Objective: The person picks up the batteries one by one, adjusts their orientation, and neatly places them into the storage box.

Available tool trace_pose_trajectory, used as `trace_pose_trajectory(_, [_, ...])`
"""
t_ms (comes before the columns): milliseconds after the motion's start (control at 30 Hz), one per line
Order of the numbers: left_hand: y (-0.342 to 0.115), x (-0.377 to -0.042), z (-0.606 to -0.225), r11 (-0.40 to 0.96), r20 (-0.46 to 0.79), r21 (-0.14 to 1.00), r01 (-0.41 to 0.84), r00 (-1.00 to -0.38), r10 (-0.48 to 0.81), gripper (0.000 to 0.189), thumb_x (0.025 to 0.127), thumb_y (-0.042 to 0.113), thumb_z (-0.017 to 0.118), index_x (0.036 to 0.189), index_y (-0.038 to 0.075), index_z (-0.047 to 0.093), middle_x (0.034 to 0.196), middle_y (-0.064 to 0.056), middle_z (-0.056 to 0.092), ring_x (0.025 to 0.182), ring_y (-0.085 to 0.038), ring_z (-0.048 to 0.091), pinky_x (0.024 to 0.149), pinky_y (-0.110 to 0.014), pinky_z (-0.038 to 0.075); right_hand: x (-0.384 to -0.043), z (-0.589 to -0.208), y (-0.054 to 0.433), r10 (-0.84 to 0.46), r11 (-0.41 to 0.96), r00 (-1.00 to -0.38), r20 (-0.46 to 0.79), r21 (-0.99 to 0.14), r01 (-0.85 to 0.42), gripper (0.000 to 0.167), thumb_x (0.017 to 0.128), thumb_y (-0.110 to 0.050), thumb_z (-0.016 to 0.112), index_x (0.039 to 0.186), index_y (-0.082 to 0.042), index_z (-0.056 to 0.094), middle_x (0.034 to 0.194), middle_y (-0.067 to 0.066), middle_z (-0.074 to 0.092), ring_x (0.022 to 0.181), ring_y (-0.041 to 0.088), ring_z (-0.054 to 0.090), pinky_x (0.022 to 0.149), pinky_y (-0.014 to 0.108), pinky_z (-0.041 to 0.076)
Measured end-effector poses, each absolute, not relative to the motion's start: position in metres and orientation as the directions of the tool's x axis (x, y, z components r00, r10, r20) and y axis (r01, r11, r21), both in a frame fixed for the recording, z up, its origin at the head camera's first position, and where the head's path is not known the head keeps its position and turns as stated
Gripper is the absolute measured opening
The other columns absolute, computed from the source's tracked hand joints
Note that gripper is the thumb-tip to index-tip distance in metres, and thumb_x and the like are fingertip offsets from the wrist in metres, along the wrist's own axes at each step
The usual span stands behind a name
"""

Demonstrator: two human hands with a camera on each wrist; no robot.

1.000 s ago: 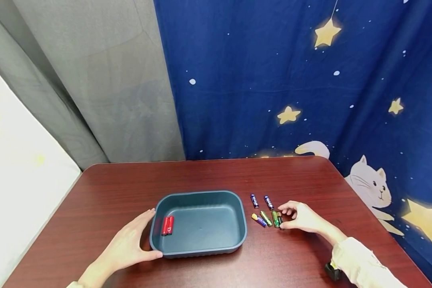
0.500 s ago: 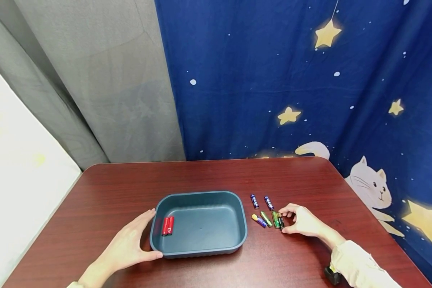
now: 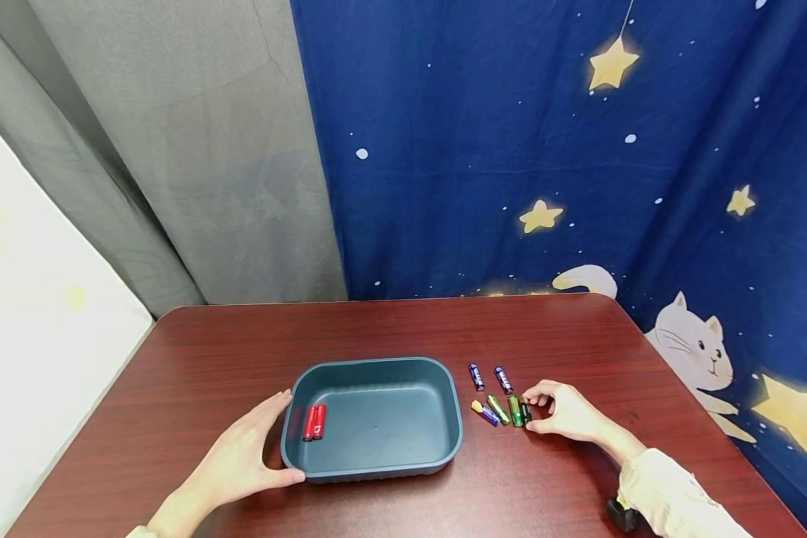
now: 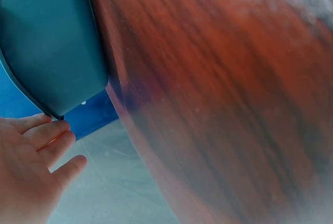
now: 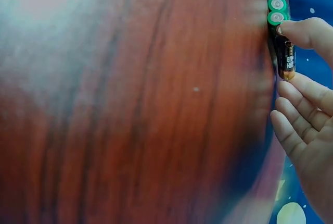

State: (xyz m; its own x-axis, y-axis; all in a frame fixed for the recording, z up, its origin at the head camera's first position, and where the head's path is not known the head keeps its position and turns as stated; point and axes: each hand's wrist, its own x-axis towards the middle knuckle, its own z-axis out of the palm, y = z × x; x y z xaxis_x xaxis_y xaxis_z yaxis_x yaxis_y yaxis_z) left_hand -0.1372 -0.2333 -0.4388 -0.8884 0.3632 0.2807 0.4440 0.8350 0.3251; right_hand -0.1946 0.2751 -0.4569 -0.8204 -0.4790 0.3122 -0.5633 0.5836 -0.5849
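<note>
A dark teal plastic tub (image 3: 383, 441) stands on the table, with two red batteries (image 3: 314, 422) lying side by side at its left end. My left hand (image 3: 242, 452) spans that end, fingertips at the rim and thumb by the near corner; the left wrist view shows its fingers fairly straight. Right of the tub, my right hand (image 3: 565, 411) pinches a black battery with copper ends (image 5: 287, 60) lengthwise between thumb and index finger. Directly left of it lies a green battery (image 3: 515, 411), then a lighter green one (image 3: 498, 410) and a blue-and-yellow one (image 3: 486, 412).
Two blue batteries (image 3: 503, 379) lie farther back, behind the green ones. The reddish-brown table (image 3: 390, 325) ends at a grey curtain (image 3: 255, 187) and a blue star-patterned curtain (image 3: 444, 149). A small black device (image 3: 622, 515) sits under the right sleeve.
My right hand has shifted very slightly right, and the black battery now shows more clearly between thumb and finger. The left hand, tub and other batteries stay put.
</note>
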Motion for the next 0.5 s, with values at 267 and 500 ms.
trace_pose_trajectory(267, [-0.233, -0.138, -0.439, 0.833, 0.278, 0.331, 0.443, -0.89, 0.362, 0.103, 0.056, 0.067, 0.07, 0.134, 0.006, 0.042, 0.133, -0.01, 0.046, 0.121, -0.026, 0.043, 0.094, -0.049, 0.04, -0.205, -0.45, 0.276, -0.46, 0.587, -0.835, 0.303, -0.602, -0.542, 0.036, 0.062, -0.015, 0.081, 0.093, -0.007, 0.064, 0.078, 0.002, 0.058, 0.07, 0.016, 0.052, 0.055, 0.023, 0.044])
trace_pose_trajectory(500, [-0.234, -0.138, -0.439, 0.833, 0.271, 0.338, 0.437, -0.893, 0.359, 0.103, 0.056, 0.068, 0.07, 0.134, 0.007, 0.041, 0.133, -0.01, 0.046, 0.121, -0.026, 0.043, 0.094, -0.049, 0.04, -0.212, -0.425, 0.257, -0.451, 0.572, -0.839, 0.306, -0.622, -0.534, 0.04, 0.064, -0.018, 0.081, 0.099, -0.007, 0.064, 0.085, 0.0, 0.062, 0.075, 0.014, 0.055, 0.06, 0.023, 0.047])
